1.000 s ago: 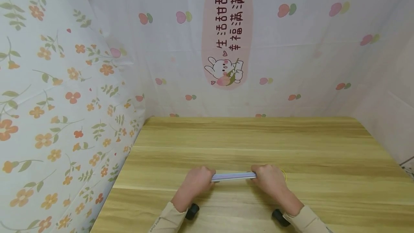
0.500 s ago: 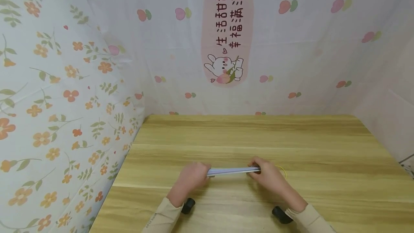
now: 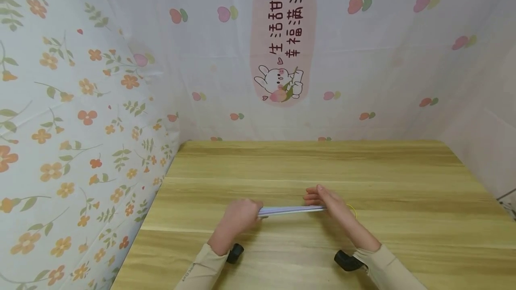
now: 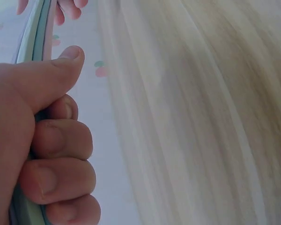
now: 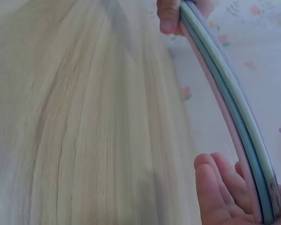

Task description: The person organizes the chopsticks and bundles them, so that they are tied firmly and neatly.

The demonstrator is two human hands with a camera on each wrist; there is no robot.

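While clasping one end of the pastel stack (image 3: 289,210) with left grip (image 3: 242,215), holding right grip (image 3: 329,200) uncurled at the other.

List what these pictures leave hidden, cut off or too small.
Head view: one end of the pastel stack, hidden by the left hand.
Head view: rest of the yellow loop, behind the right hand.
Head view: sleeve lettering, too small.
Right wrist view: part of that hand, past the bottom edge.
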